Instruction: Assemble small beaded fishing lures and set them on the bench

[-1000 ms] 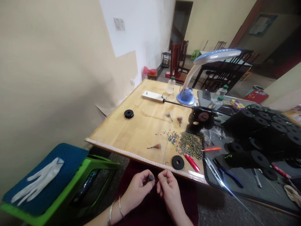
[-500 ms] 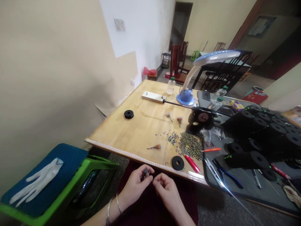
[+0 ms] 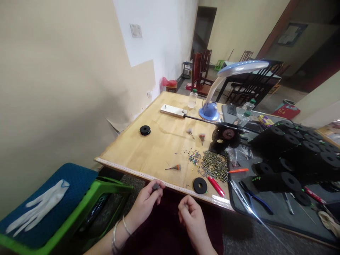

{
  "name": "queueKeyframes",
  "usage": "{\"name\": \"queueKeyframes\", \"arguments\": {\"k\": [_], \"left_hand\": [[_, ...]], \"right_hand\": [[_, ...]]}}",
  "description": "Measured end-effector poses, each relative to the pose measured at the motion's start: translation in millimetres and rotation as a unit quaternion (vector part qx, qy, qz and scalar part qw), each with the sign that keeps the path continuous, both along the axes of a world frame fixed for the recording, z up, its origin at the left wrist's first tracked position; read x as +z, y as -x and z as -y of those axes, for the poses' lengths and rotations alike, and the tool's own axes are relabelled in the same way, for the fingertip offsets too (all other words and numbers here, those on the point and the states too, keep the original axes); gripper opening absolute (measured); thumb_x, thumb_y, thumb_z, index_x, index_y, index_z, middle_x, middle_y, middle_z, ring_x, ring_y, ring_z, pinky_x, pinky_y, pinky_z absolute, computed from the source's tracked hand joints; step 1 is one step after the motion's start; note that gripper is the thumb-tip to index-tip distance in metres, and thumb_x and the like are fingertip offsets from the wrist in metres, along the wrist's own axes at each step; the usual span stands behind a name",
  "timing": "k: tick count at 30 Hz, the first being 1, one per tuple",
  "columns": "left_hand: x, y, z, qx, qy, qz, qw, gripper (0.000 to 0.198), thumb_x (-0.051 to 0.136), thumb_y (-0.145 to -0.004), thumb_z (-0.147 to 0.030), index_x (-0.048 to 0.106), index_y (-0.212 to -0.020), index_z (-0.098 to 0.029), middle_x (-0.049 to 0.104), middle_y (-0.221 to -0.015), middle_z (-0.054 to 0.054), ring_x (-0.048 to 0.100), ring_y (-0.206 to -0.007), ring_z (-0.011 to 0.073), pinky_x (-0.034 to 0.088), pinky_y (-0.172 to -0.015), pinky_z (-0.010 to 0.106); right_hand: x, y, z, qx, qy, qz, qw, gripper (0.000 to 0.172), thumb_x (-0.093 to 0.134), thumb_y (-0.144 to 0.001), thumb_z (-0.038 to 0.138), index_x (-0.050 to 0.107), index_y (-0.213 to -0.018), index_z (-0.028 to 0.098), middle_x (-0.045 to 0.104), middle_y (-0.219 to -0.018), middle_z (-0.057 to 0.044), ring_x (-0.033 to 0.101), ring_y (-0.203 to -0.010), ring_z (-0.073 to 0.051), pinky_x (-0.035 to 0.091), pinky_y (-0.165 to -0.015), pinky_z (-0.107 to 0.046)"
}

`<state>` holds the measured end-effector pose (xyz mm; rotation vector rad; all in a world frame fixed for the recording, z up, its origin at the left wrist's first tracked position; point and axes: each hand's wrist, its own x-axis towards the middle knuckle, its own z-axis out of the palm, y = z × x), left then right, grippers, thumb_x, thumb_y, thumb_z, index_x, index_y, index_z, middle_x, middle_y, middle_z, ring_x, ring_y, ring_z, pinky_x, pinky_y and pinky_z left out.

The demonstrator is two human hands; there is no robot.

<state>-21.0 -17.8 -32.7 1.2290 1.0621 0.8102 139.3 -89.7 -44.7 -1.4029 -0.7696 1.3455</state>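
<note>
Dark grey bit is sitting pinched in the left hand just at the near edge of the wooden surface, while the right hand, held apart, is curling its fingers; whether they are holding anything is too small to tell.

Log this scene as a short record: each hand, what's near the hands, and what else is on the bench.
Left hand: pinches a small dark grey object at the wooden table's front edge.
Right hand: fingertips pinched together, apart from the left hand; anything held is too small to tell.
Nearby: black disc, red-handled tool, pile of striped beads.
Rest: blue desk lamp, black spools, blue-handled pliers, white glove.
</note>
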Motion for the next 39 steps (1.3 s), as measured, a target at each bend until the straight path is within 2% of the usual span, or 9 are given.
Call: {"name": "queueKeyframes", "arguments": {"k": [3, 7, 13, 17, 20, 28, 32, 36, 39], "left_hand": [[1.4, 2, 3, -0.069, 0.027, -0.002, 0.997, 0.012, 0.051, -0.082, -0.025, 0.059, -0.087, -0.016, 0.059, -0.073, 0.000, 0.046, -0.050, 0.0086, 0.039, -0.054, 0.023], [-0.7, -2, 9, -0.115, 0.052, -0.002, 0.992, 0.015, 0.060, -0.080, -0.028, 0.060, -0.088, -0.016, 0.057, -0.070, -0.002, 0.045, -0.056, 0.0100, 0.037, -0.053, 0.022], [-8.4, -9, 6, -0.114, 0.044, 0.033, 0.992, 0.027, 0.070, -0.073, -0.024, 0.065, -0.097, -0.015, 0.053, -0.068, -0.003, 0.048, -0.066, 0.0119, 0.040, -0.066, 0.024], [-6.8, -14, 4, -0.133, 0.071, 0.059, 0.987, 0.028, 0.075, -0.068, -0.027, 0.069, -0.092, -0.014, 0.052, -0.063, -0.004, 0.045, -0.061, 0.0107, 0.038, -0.062, 0.023], [-3.3, -14, 3, -0.124, 0.072, 0.056, 0.988, 0.025, 0.074, -0.069, -0.031, 0.071, -0.087, -0.013, 0.053, -0.063, -0.003, 0.045, -0.060, 0.0109, 0.038, -0.060, 0.024], [-3.4, -11, -1, -0.119, -0.001, 0.007, 0.993, 0.023, 0.072, -0.072, -0.030, 0.072, -0.089, -0.014, 0.057, -0.065, -0.001, 0.048, -0.065, 0.0133, 0.040, -0.064, 0.025], [-7.2, -8, -4, -0.104, 0.012, 0.015, 0.994, 0.026, 0.072, -0.072, -0.030, 0.070, -0.092, -0.014, 0.054, -0.063, -0.003, 0.046, -0.062, 0.0119, 0.039, -0.063, 0.025], [-8.2, -5, -4, -0.117, 0.022, 0.021, 0.993, 0.028, 0.075, -0.068, -0.029, 0.070, -0.092, -0.014, 0.051, -0.060, -0.005, 0.044, -0.059, 0.0107, 0.037, -0.060, 0.023], [-3.5, -7, -3, -0.120, 0.003, 0.002, 0.993, 0.022, 0.073, -0.070, -0.030, 0.071, -0.085, -0.015, 0.057, -0.063, -0.002, 0.049, -0.063, 0.0129, 0.039, -0.062, 0.024]], "right_hand": [[1.5, 0, -1, -0.016, -0.010, -0.022, 1.000, 0.021, 0.061, -0.073, 0.034, 0.047, -0.066, 0.020, 0.042, -0.045, 0.009, 0.032, -0.040, -0.007, 0.022, -0.041, -0.020], [4.0, 0, 1, -0.010, 0.001, -0.041, 0.999, 0.023, 0.063, -0.074, 0.037, 0.049, -0.067, 0.019, 0.046, -0.044, 0.008, 0.031, -0.039, -0.006, 0.020, -0.041, -0.020], [3.6, 0, 2, -0.018, 0.040, -0.132, 0.990, 0.022, 0.063, -0.073, 0.035, 0.049, -0.067, 0.019, 0.044, -0.042, 0.009, 0.024, -0.037, -0.005, 0.012, -0.039, -0.020], [1.8, 1, 1, -0.004, 0.056, -0.177, 0.983, 0.019, 0.062, -0.071, 0.032, 0.049, -0.067, 0.019, 0.042, -0.041, 0.010, 0.021, -0.037, -0.004, 0.010, -0.039, -0.020], [1.4, 0, 0, -0.006, 0.057, -0.197, 0.979, 0.018, 0.061, -0.071, 0.031, 0.048, -0.066, 0.019, 0.038, -0.039, 0.012, 0.017, -0.037, -0.004, 0.008, -0.039, -0.021], [-1.6, -1, -1, 0.005, 0.048, -0.235, 0.971, 0.016, 0.060, -0.070, 0.029, 0.048, -0.065, 0.019, 0.034, -0.037, 0.013, 0.013, -0.035, -0.004, 0.007, -0.038, -0.020], [-0.8, -1, -1, -0.006, 0.051, -0.256, 0.965, 0.017, 0.060, -0.070, 0.029, 0.047, -0.064, 0.020, 0.034, -0.036, 0.013, 0.014, -0.035, -0.004, 0.008, -0.037, -0.020], [-1.3, 0, -1, 0.001, 0.046, -0.252, 0.967, 0.016, 0.060, -0.071, 0.028, 0.048, -0.063, 0.020, 0.034, -0.036, 0.013, 0.014, -0.034, -0.004, 0.009, -0.037, -0.019], [-1.5, 2, -1, 0.012, 0.049, -0.241, 0.969, 0.016, 0.060, -0.070, 0.029, 0.049, -0.063, 0.019, 0.033, -0.036, 0.013, 0.014, -0.034, -0.004, 0.009, -0.036, -0.019]]}}
